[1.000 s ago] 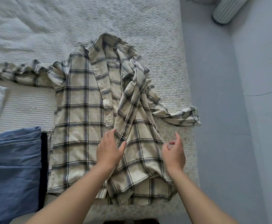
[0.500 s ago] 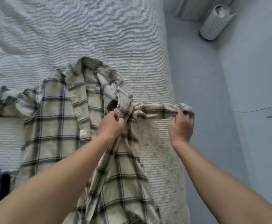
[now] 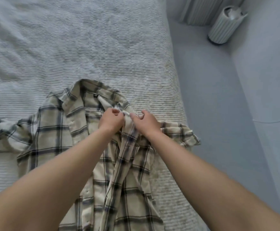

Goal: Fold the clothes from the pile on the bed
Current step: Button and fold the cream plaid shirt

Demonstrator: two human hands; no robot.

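Cream-and-dark plaid cloth, a button-up shirt (image 3: 52, 134), is lying front-up on the ribbed white bedspread (image 3: 86, 47), collar toward the far side of the bed and its right half bunched into long folds running down the middle. The left hand (image 3: 110, 120) is pinching the gathered fabric just below the collar, fingers curled around it, and the right hand (image 3: 146, 121) is gripping the same ridge of cloth right beside it, thumb nearly touching the left hand's knuckles. Both forearms are covering much of the shirt's lower front, and its hem is running out of the bottom edge. One sleeve is stretching off the left edge; the other is lying crumpled near the bed's right edge, beyond which grey floor (image 3: 219, 114) is showing, with a ribbed pale cylinder (image 3: 224, 25) standing in the far corner
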